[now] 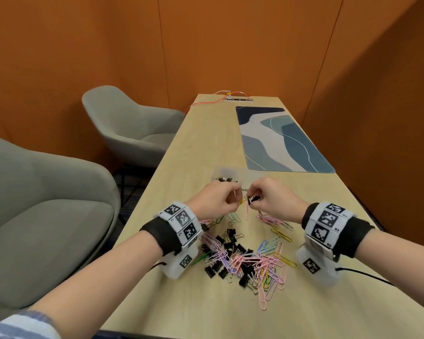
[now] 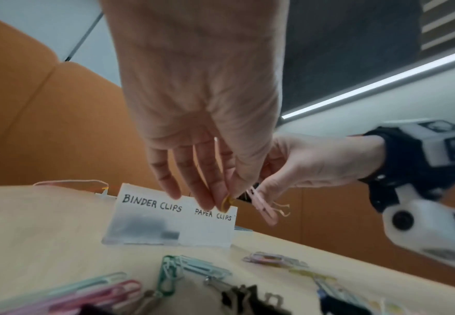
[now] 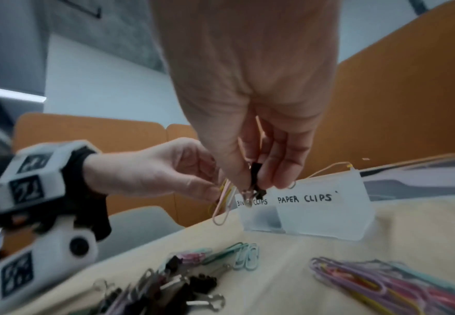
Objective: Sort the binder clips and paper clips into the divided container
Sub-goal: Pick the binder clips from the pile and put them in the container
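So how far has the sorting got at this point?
Early. Done: a few black binder clips lie in the translucent divided container, on the side marked BINDER CLIPS; the PAPER CLIPS side looks empty. In hand: the left hand pinches yellow and pink paper clips, and the right hand pinches a black binder clip. Left: the big mixed pile of clips on the wooden table.

**Even Light, Soft Edges**

Bright, even indoor light fills the head view; the table (image 1: 194, 148) shows only faint shadows under the clips (image 1: 250, 260). Walls bow at the edges from the wide lens. Both wrist views are blurred, worst in the near clips (image 3: 382, 279). A ceiling light strip (image 2: 382, 83) glares white in the left wrist view.
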Action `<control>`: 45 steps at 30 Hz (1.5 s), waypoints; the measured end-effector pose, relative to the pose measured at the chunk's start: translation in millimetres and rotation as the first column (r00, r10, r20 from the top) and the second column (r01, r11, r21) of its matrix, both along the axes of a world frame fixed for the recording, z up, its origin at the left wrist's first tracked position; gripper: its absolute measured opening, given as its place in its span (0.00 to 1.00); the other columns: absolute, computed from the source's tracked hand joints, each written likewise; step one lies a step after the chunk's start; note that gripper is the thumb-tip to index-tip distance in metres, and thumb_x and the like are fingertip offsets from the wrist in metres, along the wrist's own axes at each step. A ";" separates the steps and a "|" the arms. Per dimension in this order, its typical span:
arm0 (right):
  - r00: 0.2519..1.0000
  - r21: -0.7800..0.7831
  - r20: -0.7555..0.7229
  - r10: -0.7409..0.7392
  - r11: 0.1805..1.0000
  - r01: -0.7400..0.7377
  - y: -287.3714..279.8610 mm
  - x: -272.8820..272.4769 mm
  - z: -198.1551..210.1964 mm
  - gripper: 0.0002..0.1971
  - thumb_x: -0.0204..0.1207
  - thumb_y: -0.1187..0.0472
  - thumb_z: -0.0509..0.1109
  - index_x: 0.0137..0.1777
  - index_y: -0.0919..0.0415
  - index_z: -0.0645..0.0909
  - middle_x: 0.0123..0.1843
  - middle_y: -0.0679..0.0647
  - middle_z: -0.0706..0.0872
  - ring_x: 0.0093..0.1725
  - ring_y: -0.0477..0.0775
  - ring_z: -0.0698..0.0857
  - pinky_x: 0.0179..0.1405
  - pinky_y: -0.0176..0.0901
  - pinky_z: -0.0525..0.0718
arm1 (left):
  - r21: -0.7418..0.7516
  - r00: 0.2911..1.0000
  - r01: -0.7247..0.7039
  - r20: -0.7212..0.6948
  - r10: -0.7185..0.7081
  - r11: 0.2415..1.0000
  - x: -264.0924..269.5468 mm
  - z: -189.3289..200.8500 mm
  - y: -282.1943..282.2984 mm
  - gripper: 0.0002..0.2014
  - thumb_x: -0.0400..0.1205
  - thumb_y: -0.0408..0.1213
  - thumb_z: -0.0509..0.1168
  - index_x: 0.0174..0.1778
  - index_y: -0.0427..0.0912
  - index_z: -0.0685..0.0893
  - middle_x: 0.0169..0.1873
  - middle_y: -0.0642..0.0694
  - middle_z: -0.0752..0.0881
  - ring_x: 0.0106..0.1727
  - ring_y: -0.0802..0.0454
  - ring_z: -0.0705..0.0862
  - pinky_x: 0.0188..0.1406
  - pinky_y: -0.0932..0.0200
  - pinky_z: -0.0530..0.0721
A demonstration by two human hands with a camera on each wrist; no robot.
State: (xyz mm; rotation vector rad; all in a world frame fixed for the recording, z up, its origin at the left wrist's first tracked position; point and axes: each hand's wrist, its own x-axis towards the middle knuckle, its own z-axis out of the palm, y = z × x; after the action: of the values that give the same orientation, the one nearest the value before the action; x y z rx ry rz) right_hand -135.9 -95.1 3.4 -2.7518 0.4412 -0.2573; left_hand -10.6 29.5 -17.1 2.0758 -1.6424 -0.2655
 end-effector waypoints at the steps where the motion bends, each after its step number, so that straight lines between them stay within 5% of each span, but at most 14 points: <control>1: 1.000 0.041 0.011 -0.017 0.999 0.017 -1.2 0.0 0.5 0.09 0.69 0.66 0.73 0.49 0.64 0.86 0.42 0.53 0.84 0.42 0.50 0.80 0.38 0.34 0.73 | -0.006 0.999 0.020 0.030 -0.020 1.000 0.5 0.1 1.3 0.04 0.74 0.32 0.65 0.41 0.45 0.80 0.36 0.47 0.88 0.40 0.49 0.85 0.41 0.57 0.80; 7: 0.999 0.201 0.011 -0.051 0.978 0.048 -5.9 -2.2 4.4 0.09 0.66 0.65 0.77 0.46 0.63 0.87 0.37 0.52 0.88 0.36 0.47 0.83 0.38 0.34 0.81 | 0.047 0.979 0.042 0.196 -0.050 0.998 7.0 5.0 7.7 0.05 0.79 0.32 0.60 0.47 0.44 0.80 0.42 0.48 0.86 0.45 0.47 0.83 0.45 0.51 0.81; 9: 0.998 0.207 0.018 -0.068 0.976 0.063 -11.0 -4.2 6.5 0.09 0.66 0.65 0.77 0.46 0.62 0.86 0.35 0.49 0.85 0.33 0.41 0.80 0.31 0.25 0.76 | 0.057 0.988 0.012 0.156 -0.021 0.998 11.4 4.4 11.1 0.06 0.79 0.31 0.60 0.45 0.45 0.81 0.38 0.49 0.84 0.42 0.47 0.81 0.45 0.52 0.81; 12: 0.997 0.165 0.014 -0.075 0.984 0.072 -17.0 -7.4 6.9 0.09 0.67 0.66 0.76 0.47 0.63 0.86 0.39 0.53 0.85 0.34 0.40 0.78 0.31 0.27 0.74 | 0.024 0.999 -0.007 0.045 0.006 1.000 15.0 5.0 14.0 0.08 0.79 0.31 0.61 0.41 0.49 0.80 0.33 0.49 0.82 0.36 0.49 0.78 0.42 0.54 0.78; 16: 0.993 0.199 0.032 -0.115 0.974 0.106 -19.4 -4.8 7.6 0.10 0.67 0.66 0.76 0.48 0.64 0.86 0.38 0.53 0.86 0.37 0.47 0.81 0.32 0.30 0.75 | 0.098 0.995 -0.012 0.095 0.003 0.995 14.9 5.7 14.2 0.08 0.79 0.32 0.61 0.47 0.45 0.85 0.38 0.49 0.83 0.39 0.52 0.79 0.46 0.54 0.80; 23: 0.985 0.224 0.089 -0.150 0.966 0.127 -23.5 49.5 23.3 0.12 0.69 0.66 0.75 0.53 0.63 0.85 0.38 0.51 0.83 0.30 0.41 0.78 0.23 0.23 0.72 | 0.221 0.997 -0.067 0.040 0.060 0.973 13.5 -1.4 14.5 0.14 0.78 0.32 0.59 0.50 0.50 0.88 0.51 0.50 0.89 0.49 0.50 0.88 0.54 0.57 0.83; 25: 0.983 0.208 0.106 -0.151 0.970 0.126 -20.9 70.1 26.4 0.12 0.70 0.67 0.74 0.54 0.64 0.85 0.40 0.53 0.83 0.34 0.48 0.79 0.30 0.27 0.76 | 0.183 0.986 -0.160 0.066 0.150 0.970 20.8 0.3 18.6 0.15 0.78 0.31 0.57 0.49 0.50 0.87 0.51 0.51 0.89 0.53 0.52 0.86 0.57 0.55 0.83; 29: 0.987 0.167 0.056 -0.149 0.976 0.138 -16.7 101.5 21.1 0.12 0.72 0.72 0.68 0.54 0.64 0.84 0.44 0.58 0.86 0.45 0.57 0.84 0.51 0.46 0.84 | 0.196 0.953 -0.296 0.134 0.273 0.935 32.9 -0.2 31.1 0.12 0.76 0.28 0.59 0.45 0.48 0.84 0.43 0.52 0.83 0.52 0.50 0.84 0.46 0.60 0.78; 33: 0.991 0.089 -0.037 -0.127 0.988 0.130 -17.7 110.7 7.5 0.13 0.72 0.72 0.67 0.55 0.63 0.85 0.56 0.63 0.88 0.59 0.63 0.85 0.58 0.50 0.83 | 0.316 0.980 -0.194 0.114 0.166 0.929 27.2 -0.9 38.7 0.06 0.77 0.34 0.66 0.48 0.45 0.85 0.43 0.51 0.83 0.44 0.53 0.80 0.39 0.64 0.76; 36: 0.995 0.011 -0.061 -0.076 0.997 0.077 -12.3 102.2 8.5 0.17 0.74 0.72 0.64 0.61 0.61 0.83 0.62 0.60 0.85 0.63 0.62 0.81 0.60 0.49 0.79 | 0.356 0.996 -0.070 0.070 0.048 0.932 18.2 -3.1 39.1 0.08 0.75 0.35 0.70 0.50 0.44 0.85 0.46 0.48 0.86 0.44 0.54 0.80 0.47 0.58 0.82; 39: 0.997 -0.047 -0.048 0.068 0.996 -0.070 6.5 78.0 15.6 0.15 0.72 0.71 0.62 0.53 0.60 0.86 0.55 0.57 0.87 0.54 0.55 0.83 0.49 0.40 0.77 | 0.383 0.998 -0.031 0.066 0.006 0.923 12.5 -4.9 36.9 0.11 0.73 0.31 0.72 0.50 0.42 0.86 0.44 0.48 0.84 0.43 0.54 0.80 0.50 0.57 0.82; 45: 0.858 0.002 -0.444 0.259 0.958 -0.288 36.7 23.4 -1.3 0.09 0.69 0.64 0.71 0.48 0.55 0.80 0.42 0.49 0.80 0.43 0.51 0.77 0.29 0.33 0.70 | 0.376 0.992 -0.052 0.130 0.004 0.925 6.3 -6.8 30.4 0.12 0.73 0.29 0.67 0.51 0.41 0.84 0.46 0.45 0.82 0.44 0.53 0.77 0.46 0.60 0.76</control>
State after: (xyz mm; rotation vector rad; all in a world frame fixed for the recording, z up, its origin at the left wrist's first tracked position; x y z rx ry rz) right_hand -112.5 -58.3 2.0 -2.8827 0.1406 0.4430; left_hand -4.3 59.9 -23.9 2.4436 -1.7432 -0.4847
